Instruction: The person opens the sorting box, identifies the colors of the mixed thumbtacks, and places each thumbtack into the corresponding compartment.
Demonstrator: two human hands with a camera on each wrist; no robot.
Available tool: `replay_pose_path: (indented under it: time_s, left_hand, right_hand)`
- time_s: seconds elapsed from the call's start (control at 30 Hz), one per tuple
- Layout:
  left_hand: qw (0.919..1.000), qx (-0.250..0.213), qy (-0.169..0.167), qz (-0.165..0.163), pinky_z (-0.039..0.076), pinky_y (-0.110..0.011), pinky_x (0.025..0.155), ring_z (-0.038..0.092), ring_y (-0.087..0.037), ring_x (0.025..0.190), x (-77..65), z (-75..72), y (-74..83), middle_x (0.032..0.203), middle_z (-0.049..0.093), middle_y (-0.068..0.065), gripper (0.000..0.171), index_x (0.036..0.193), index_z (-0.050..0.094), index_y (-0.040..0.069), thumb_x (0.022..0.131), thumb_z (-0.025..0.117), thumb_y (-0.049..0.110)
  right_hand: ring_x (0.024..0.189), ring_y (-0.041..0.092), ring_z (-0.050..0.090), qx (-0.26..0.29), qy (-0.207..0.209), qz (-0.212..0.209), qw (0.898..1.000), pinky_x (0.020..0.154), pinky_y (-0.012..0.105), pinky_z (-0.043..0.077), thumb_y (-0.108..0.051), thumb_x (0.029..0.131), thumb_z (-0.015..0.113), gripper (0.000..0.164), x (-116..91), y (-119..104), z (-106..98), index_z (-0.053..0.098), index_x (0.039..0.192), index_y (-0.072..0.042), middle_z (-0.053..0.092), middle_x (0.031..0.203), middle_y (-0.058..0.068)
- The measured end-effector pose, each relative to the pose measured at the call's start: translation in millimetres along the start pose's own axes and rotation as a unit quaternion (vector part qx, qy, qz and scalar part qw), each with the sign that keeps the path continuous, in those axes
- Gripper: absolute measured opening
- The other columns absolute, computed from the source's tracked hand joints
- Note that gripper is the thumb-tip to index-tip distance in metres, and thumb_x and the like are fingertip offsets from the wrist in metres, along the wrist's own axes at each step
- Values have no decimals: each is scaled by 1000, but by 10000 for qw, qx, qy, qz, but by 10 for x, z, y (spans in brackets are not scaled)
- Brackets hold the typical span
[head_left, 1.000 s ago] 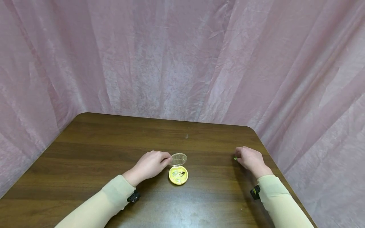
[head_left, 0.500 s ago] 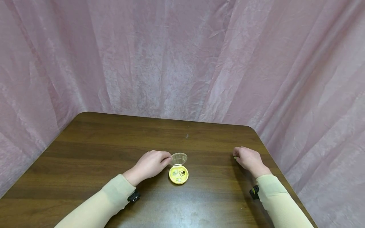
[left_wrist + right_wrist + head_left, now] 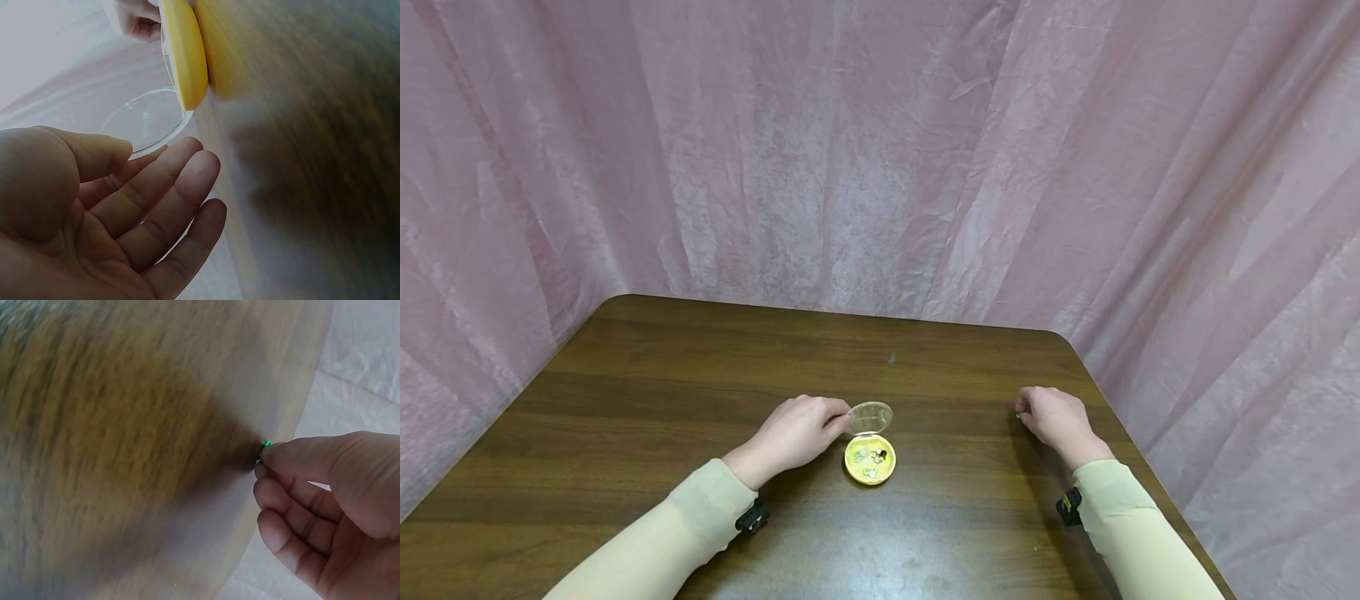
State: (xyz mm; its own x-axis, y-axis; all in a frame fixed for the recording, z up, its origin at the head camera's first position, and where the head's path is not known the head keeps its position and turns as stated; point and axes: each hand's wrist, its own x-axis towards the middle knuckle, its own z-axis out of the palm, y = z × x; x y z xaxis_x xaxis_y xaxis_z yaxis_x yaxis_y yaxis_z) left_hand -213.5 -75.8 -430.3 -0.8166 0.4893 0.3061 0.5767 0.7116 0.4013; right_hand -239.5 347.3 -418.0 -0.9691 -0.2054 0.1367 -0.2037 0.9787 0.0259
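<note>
A small round yellow case (image 3: 870, 481) lies on the table with its clear lid (image 3: 871, 417) raised. Inside are several tiny shiny pieces, too small to make out. My left hand (image 3: 799, 429) pinches the lid's edge between thumb and index finger; the left wrist view shows its other fingers loosely bent beside the yellow base (image 3: 189, 56). Well to the right, my right hand (image 3: 1058, 423) pinches a tiny green shiny piece (image 3: 267, 444) at the tabletop. Thumb and fingertips cover most of that piece, so its kind cannot be told.
The brown wooden table (image 3: 700, 358) has a rounded far edge. A pink curtain (image 3: 850, 167) hangs behind it and along the sides. The right hand is near the table's right edge. A small pale mark (image 3: 892, 357) shows toward the back.
The right hand has shifted slightly and its fingers have closed further over the green piece, which shows less in the head view. The left hand and the lid have stayed in place.
</note>
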Motion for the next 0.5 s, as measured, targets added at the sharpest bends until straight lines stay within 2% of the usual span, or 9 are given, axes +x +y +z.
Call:
replay_pose_path:
  time_s: [0.3, 0.5]
  left_hand:
    - [10000, 5, 27, 17, 41, -28, 61, 50, -6, 62, -9, 4, -5, 73, 56, 19, 16, 97, 74, 22, 99, 60, 28]
    - [9999, 48, 46, 78, 41, -28, 61, 49, -6, 61, -14, 0, 3, 70, 54, 18, 15, 93, 73, 22, 99, 60, 26]
  right_hand:
    - [64, 16, 50, 15, 107, 48, 9999, 56, 39, 42, -13, 80, 71, 18, -8, -27, -2, 56, 74, -20, 54, 69, -6]
    - [65, 16, 51, 92, 20, 140, 9999, 58, 39, 42, -15, 82, 70, 16, 10, -29, 34, 57, 75, -21, 55, 72, -6]
